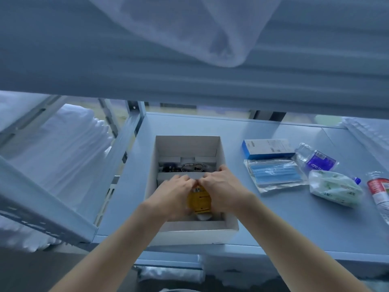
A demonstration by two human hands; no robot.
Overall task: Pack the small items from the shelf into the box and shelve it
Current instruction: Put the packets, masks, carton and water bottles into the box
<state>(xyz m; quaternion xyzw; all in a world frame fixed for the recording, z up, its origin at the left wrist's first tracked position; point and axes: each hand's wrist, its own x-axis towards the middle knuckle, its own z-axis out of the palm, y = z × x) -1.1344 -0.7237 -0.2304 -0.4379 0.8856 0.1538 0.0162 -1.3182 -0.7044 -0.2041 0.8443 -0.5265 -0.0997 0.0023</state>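
Both hands down inside white box (190, 182) on blue shelf (284, 218); left hand (175, 191) & right hand (223, 188) close together, fingertips nearly meeting, fingers curled round a yellow packet (199, 202) held between them, low in the near half of the box. Further back in box: dark bracelet-like bits (189, 167) & white inserts, details too blurry to tell. Still out on shelf, right of box & well apart from it: blue-and-white carton (267, 147), bag of blue masks (273, 175) just in front of it, clear bottle w/ purple label (315, 160), green-printed pouch (334, 187), bottle w/ red label (379, 192) at frame edge. Task prob. early to mid, most items not packed yet. Risks: packet dropped on top of small bits could jam or sit proud, leaving no room for bulkier stuff; bottles lying on their sides could roll off when reached for; box sits near front edge of shelf, so a push while both hands are in it could tip it off. Surface smooth painted metal, slippery-looking. Upper shelf (189, 81) low overhead, pale netting (200, 34) hanging above, white folded fabric (63, 148) in next bay left.
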